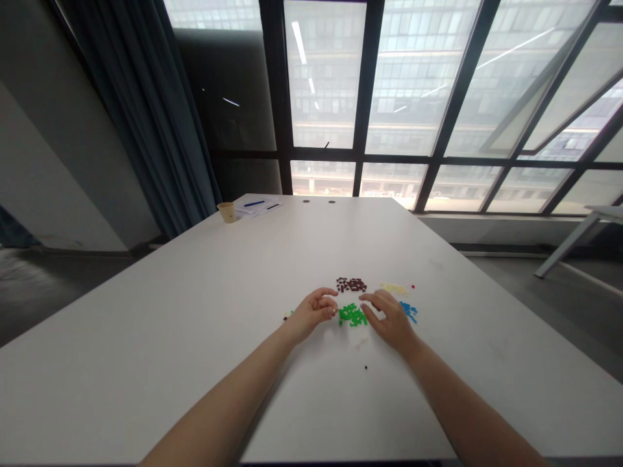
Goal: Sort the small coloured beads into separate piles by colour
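A pile of small green pieces (353, 314) lies on the white table between my two hands. My left hand (311, 314) is at the pile's left side, its fingers loosely curved and the index finger apart from the thumb. A pale speck shows at the thumb tip; I cannot tell whether it is a piece or the nail. My right hand (389, 321) is at the pile's right edge, open, with thumb and index finger apart. Beside it are blue pieces (409, 311), partly hidden by the hand. Dark brown pieces (351, 285) form a cluster just beyond the green ones.
Pale yellow pieces (394, 288) and one red piece (413, 286) lie beyond my right hand. Faint pinkish pieces (361, 343) and a black piece (366, 368) are nearer me. A paper cup (226, 212) and papers (260, 205) with pens stand at the table's far left.
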Available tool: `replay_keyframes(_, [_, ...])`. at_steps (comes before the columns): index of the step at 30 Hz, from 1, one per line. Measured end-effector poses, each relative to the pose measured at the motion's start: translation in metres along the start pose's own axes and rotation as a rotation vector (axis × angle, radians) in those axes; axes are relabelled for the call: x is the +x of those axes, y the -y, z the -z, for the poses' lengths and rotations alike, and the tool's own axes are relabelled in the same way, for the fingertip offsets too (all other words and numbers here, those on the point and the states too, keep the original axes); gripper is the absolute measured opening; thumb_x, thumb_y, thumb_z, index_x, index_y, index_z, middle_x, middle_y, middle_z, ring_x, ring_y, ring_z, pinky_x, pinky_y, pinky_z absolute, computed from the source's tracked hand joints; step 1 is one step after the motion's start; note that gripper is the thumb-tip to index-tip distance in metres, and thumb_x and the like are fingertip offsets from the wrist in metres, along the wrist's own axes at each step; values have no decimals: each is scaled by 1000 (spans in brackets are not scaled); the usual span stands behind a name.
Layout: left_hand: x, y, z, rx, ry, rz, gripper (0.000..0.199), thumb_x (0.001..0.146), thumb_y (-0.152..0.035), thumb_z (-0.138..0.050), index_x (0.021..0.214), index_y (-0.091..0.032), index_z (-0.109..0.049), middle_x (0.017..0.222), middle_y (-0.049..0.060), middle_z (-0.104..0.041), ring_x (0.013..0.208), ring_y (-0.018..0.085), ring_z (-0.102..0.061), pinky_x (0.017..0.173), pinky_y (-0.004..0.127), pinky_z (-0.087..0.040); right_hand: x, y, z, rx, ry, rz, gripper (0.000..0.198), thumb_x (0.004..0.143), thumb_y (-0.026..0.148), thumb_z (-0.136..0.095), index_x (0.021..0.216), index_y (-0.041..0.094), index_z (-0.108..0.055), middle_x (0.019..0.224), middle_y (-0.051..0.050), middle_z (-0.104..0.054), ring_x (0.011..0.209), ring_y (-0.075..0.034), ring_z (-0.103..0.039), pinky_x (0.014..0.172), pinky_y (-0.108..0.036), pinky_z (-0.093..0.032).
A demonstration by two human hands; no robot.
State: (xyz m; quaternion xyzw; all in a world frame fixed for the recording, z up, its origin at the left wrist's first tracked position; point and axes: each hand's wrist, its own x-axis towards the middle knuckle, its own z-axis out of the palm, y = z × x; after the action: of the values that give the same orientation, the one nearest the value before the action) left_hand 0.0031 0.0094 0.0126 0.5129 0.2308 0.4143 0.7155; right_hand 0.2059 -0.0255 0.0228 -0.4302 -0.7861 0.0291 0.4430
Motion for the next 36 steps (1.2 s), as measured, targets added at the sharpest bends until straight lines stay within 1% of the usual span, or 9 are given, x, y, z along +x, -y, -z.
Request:
replay_keyframes(3, [-1,1,-1,17,24,-2,39,59,-22,-72,93,-17,-53,64,-2,-55,58,7,-47,59,21,-34,-3,14,-9,40,21,100,14,78,20,-48,88,20,-58,65,-2,-52,65,-15,-48,62,-28,-39])
replay_keyframes(10, [0,7,-2,8,98,41,39,60,-19,-71,95,-18,-54,68,-1,-60,63,9,-54,65,22,-37,-3,22,-16,77,14,206,18,76,16,-52,92,20,-59,65,-1,-52,64,-14,-46,61,-29,-39])
replay_keyframes(16, [-1,9,-4,30,144,85,41,61,-20,-70,98,-16,-52,70,1,-62,64,11,-54,64,22,-37,-3,24,-17,71,35,225,12,76,15,-52,81,21,-61,62,-1,-51,62,-13,-46,61,-27,-39])
replay_keyframes(21, [-1,9,-4,76,94,71,39,63,-21,-69,99,-17,-52,74,2,-62,65,10,-53,64,22,-36,0,18,-16,40,53,192,11,77,16,-51,78,20,-61,62,-1,-52,62,-13,-47,61,-26,-38])
replay_keyframes(25, [0,8,-1,135,8,86,40,64,-25,-68,99,-17,-51,78,3,-61,68,10,-53,61,21,-35,6,-18,7,-50,-59,24,11,77,20,-50,76,19,-61,66,-2,-54,66,-14,-49,66,-28,-39])
replay_keyframes(29, [1,9,4,200,-57,92,37,65,-28,-66,98,-17,-52,76,2,-58,69,10,-52,59,20,-34,-3,-83,42,-268,-186,-305,18,74,28,-49,76,16,-62,65,-3,-53,59,-14,-46,60,-27,-38])
replay_keyframes(31, [1,9,5,224,-78,105,37,66,-30,-66,98,-18,-52,77,2,-58,69,10,-52,59,20,-35,-12,-114,53,-407,-147,-487,21,72,31,-48,74,16,-63,62,-3,-51,58,-15,-46,58,-27,-36])
replay_keyframes(33, [1,9,5,242,-84,118,37,65,-31,-66,97,-18,-53,76,1,-57,69,10,-51,59,20,-35,-22,-135,57,-482,-42,-635,23,69,31,-49,74,16,-65,66,-5,-54,61,-16,-48,58,-28,-36])
replay_keyframes(36, [0,7,5,258,-90,122,38,64,-32,-66,97,-18,-53,75,1,-57,69,10,-51,59,21,-36,-31,-148,52,-505,90,-736,24,67,30,-49,75,17,-67,73,-8,-59,66,-18,-52,61,-28,-37])
